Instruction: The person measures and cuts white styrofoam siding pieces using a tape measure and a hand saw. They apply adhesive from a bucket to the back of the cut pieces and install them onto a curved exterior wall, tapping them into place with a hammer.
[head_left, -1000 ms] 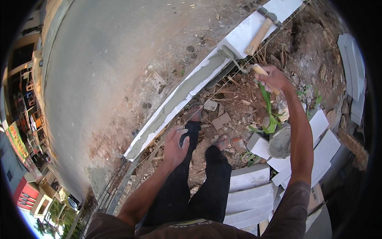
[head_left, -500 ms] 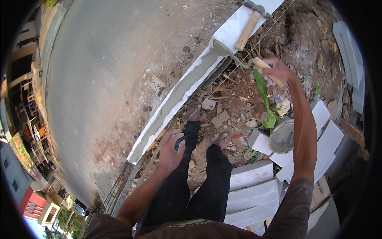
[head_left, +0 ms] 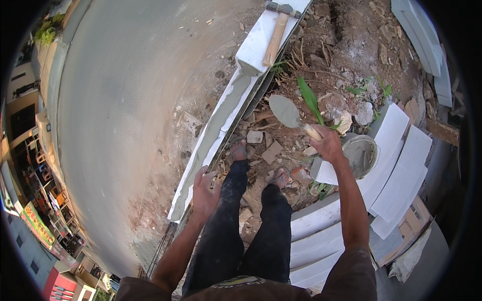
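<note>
My right hand [head_left: 329, 144] is closed round the wooden handle of a trowel [head_left: 284, 111]. The flat blade points up and left, coated with grey mortar, over the rubble between the wall and the bucket. A low wall of white blocks [head_left: 187, 194] runs diagonally, with a strip of wet mortar [head_left: 217, 128] along its top. Beside the wall's lower part is my left hand [head_left: 205, 194], fingers apart and holding nothing. A hammer [head_left: 275, 40] with a wooden handle lies on the white block [head_left: 249, 48] farther up. Grey mortar [head_left: 359, 155] fills a bucket next to my right wrist.
White blocks [head_left: 394, 173] are stacked at the right, and more [head_left: 316, 241] lie behind my right leg. A cardboard box [head_left: 414, 220] sits among them. Broken stones [head_left: 271, 152] and a green plant [head_left: 310, 99] cover the soil. Across the wall is a paved road [head_left: 125, 100].
The trowel has swung away from the wall's mortar and now shows its coated blade. My right hand has moved down and left in view, nearer the bucket. My left hand stays by the wall.
</note>
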A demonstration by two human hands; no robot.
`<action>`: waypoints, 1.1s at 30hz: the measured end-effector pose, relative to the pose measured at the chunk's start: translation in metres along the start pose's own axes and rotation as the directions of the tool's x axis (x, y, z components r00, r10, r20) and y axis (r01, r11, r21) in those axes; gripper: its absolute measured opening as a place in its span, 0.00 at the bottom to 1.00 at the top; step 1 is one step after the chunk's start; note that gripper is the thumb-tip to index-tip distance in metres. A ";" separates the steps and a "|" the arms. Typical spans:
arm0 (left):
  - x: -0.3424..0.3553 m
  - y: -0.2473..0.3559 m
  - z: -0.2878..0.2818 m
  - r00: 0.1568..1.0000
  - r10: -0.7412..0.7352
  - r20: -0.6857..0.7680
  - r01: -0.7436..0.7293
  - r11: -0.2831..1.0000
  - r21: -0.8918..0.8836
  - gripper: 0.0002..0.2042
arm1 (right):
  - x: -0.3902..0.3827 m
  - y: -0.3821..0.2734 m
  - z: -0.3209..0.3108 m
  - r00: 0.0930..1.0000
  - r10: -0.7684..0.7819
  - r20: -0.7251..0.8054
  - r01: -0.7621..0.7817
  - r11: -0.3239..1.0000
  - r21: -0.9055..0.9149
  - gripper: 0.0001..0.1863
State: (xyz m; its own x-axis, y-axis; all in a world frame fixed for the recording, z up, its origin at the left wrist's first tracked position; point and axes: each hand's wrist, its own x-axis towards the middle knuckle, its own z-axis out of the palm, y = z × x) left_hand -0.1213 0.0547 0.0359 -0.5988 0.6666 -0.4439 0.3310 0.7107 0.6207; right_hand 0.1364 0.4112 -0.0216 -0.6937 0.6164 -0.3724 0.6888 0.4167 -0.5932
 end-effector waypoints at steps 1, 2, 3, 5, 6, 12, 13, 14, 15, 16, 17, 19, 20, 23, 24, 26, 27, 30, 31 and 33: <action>0.000 0.003 -0.002 1.000 0.008 0.000 -0.008 0.999 0.040 0.14 | -0.029 0.002 0.002 0.997 0.073 -0.035 -0.071 0.996 0.061 0.23; -0.001 0.002 -0.002 1.000 0.013 -0.002 -0.013 0.999 0.034 0.14 | -0.061 0.004 0.002 0.985 0.156 -0.069 -0.147 0.982 0.118 0.23; -0.005 -0.003 -0.005 1.000 0.019 -0.003 -0.019 1.000 0.022 0.14 | -0.088 0.005 -0.004 0.966 0.239 -0.101 -0.219 0.960 0.172 0.23; -0.016 -0.008 -0.005 0.998 0.047 0.043 -0.046 0.999 -0.020 0.13 | -0.143 -0.003 -0.021 0.902 0.417 -0.117 -0.402 0.906 0.131 0.25; -0.019 -0.011 -0.006 0.995 0.071 0.064 -0.068 0.997 -0.044 0.13 | -0.168 -0.003 -0.029 0.863 0.479 -0.162 -0.465 0.878 0.116 0.26; -0.035 -0.007 -0.005 0.948 0.150 0.282 -0.154 0.988 -0.009 0.12 | -0.247 0.032 -0.070 0.753 0.599 -0.272 -0.653 0.732 -0.195 0.24; -0.036 -0.007 -0.005 0.936 0.149 0.320 -0.152 0.988 -0.016 0.12 | -0.244 0.043 -0.073 0.731 0.642 -0.231 -0.681 0.703 -0.203 0.24; -0.035 -0.006 -0.006 0.923 0.148 0.355 -0.151 0.988 -0.019 0.12 | -0.237 0.056 -0.072 0.708 0.680 -0.189 -0.706 0.677 -0.207 0.23; -0.034 -0.006 -0.008 0.913 0.151 0.379 -0.164 0.987 0.000 0.12 | -0.229 0.069 -0.067 0.707 0.679 -0.200 -0.707 0.679 -0.196 0.21; -0.032 -0.005 -0.009 0.902 0.155 0.402 -0.176 0.984 0.017 0.12 | -0.219 0.084 -0.060 0.705 0.676 -0.212 -0.709 0.681 -0.186 0.19; -0.029 -0.003 -0.008 0.889 0.162 0.428 -0.191 0.981 0.026 0.12 | -0.212 0.102 -0.053 0.716 0.673 -0.185 -0.698 0.698 -0.160 0.17; -0.023 -0.001 -0.004 0.854 0.185 0.486 -0.229 0.973 0.033 0.13 | -0.205 0.138 -0.023 0.716 0.668 -0.205 -0.695 0.710 -0.115 0.13; -0.020 0.003 -0.002 0.842 0.183 0.508 -0.236 0.971 0.041 0.13 | -0.201 0.150 -0.009 0.707 0.663 -0.247 -0.699 0.709 -0.097 0.12; -0.015 0.017 -0.004 0.824 0.136 0.550 -0.230 0.967 0.106 0.13 | -0.188 0.148 -0.003 0.676 0.696 -0.241 -0.721 0.692 -0.022 0.15; -0.014 0.020 -0.005 0.823 0.102 0.558 -0.214 0.967 0.139 0.14 | -0.188 0.142 -0.006 0.660 0.709 -0.249 -0.728 0.685 0.018 0.18; -0.012 0.026 -0.003 0.801 0.068 0.595 -0.208 0.963 0.171 0.14 | -0.208 0.132 0.010 0.499 0.680 -0.537 -0.689 0.687 0.230 0.23; -0.011 0.029 -0.002 0.791 0.065 0.609 -0.214 0.961 0.176 0.14 | -0.222 0.128 0.023 0.418 0.586 -0.694 -0.633 0.736 0.239 0.26; -0.004 0.024 -0.005 0.772 0.071 0.631 -0.255 0.944 0.207 0.15 | -0.262 0.082 0.045 0.348 0.753 -0.558 -0.534 0.649 0.542 0.23; -0.002 0.026 -0.004 0.754 0.081 0.652 -0.279 0.938 0.205 0.15 | -0.287 0.067 0.070 0.363 0.671 -0.647 -0.540 0.717 0.440 0.20; 0.001 0.029 -0.002 0.716 0.119 0.687 -0.333 0.924 0.187 0.16 | -0.336 0.033 0.131 0.344 0.820 -0.458 -0.704 0.548 0.452 0.20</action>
State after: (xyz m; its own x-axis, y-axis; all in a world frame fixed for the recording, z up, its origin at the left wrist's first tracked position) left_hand -0.1138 0.0751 0.0552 0.1117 0.7168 -0.6883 0.6419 0.4767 0.6006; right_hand 0.3647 0.1305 -0.0100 0.4220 0.8597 -0.2878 0.7708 -0.5073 -0.3853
